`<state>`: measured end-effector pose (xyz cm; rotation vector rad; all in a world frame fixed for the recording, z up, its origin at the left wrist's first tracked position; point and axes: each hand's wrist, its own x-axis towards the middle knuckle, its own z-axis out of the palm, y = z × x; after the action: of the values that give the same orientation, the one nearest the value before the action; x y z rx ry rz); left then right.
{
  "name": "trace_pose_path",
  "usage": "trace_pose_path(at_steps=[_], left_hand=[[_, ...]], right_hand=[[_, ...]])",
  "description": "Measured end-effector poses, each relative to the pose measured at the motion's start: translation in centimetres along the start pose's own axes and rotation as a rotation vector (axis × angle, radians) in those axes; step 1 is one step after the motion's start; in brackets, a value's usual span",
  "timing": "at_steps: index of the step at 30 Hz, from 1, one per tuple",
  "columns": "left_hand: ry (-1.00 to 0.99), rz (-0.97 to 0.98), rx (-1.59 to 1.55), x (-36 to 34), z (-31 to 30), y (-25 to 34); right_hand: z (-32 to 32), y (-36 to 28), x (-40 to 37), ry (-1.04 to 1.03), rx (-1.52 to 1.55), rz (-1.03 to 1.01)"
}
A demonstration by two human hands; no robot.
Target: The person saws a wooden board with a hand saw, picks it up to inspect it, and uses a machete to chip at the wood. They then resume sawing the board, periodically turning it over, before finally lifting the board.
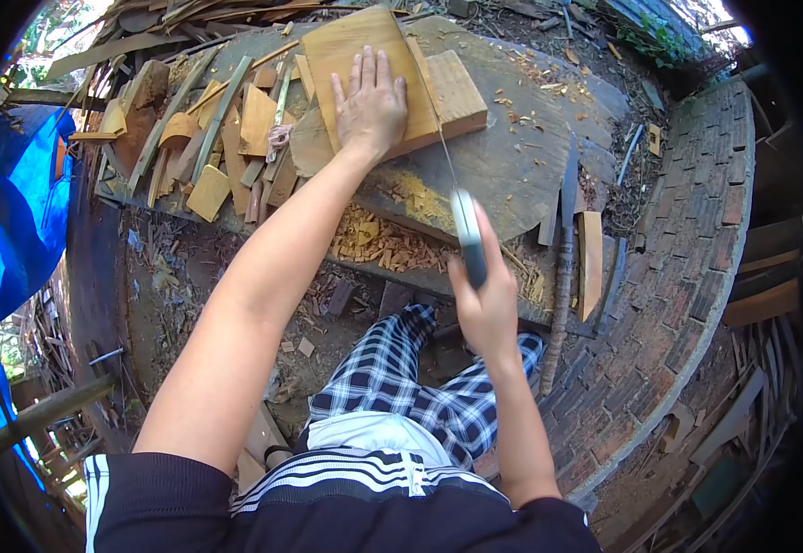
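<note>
My left hand [370, 106] lies flat with its fingers spread on a broad yellowish wood block [355, 41]. My right hand [492, 300] is wrapped round the green and white handle of a saw [467, 230]. The thin saw blade runs up from the handle along the right edge of the block, between it and a second wood piece [459, 90]. Both pieces rest on a dark, worn work surface [521, 166]. Yellow sawdust [415, 195] lies just below the block, near the blade.
Many wood offcuts [259, 120] crowd the left of the bench. Wood chips [378, 244] cover its near edge. A long dark tool [563, 267] and a wood strip [590, 263] stand at the right, beside a curved brick ledge [687, 276]. Blue tarp [14, 212] hangs at far left.
</note>
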<state>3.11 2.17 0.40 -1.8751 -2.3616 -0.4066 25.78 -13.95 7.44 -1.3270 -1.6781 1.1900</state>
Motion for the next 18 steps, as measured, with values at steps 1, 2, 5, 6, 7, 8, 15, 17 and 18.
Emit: trace_pose_path(at_steps=[1, 2, 5, 6, 7, 8, 15, 17, 18], left_hand=[[0.006, 0.007, 0.0, 0.2, -0.1, 0.0], [-0.007, -0.005, -0.004, 0.2, -0.3, 0.0], [-0.032, -0.008, -0.003, -0.2, -0.3, 0.1], [-0.022, -0.016, 0.003, 0.0, -0.4, 0.1], [-0.013, -0.01, -0.001, 0.5, -0.2, 0.2], [0.006, -0.009, 0.01, 0.3, 0.0, 0.1], [0.031, -0.003, 0.041, -0.1, 0.5, -0.1], [0.027, -0.006, 0.029, -0.1, 0.0, 0.0], [0.013, -0.013, 0.01, -0.2, -0.2, 0.0]], right_hand=[[0.6, -0.6, 2.7, -0.006, -0.026, 0.032], [1.5, -0.3, 5.3, -0.024, -0.002, 0.065], [1.8, -0.3, 5.9, -0.027, -0.01, 0.128], [1.4, -0.3, 3.9, -0.011, -0.001, 0.083], [1.1, -0.3, 2.0, 0.003, 0.005, 0.03], [0.7, 0.3, -0.6, 0.023, 0.005, -0.023], [0.6, -0.1, 3.7, 0.001, -0.012, -0.015], [2.2, 0.6, 6.5, 0.005, 0.01, 0.004], [2.3, 0.6, 6.5, 0.012, 0.016, 0.006]])
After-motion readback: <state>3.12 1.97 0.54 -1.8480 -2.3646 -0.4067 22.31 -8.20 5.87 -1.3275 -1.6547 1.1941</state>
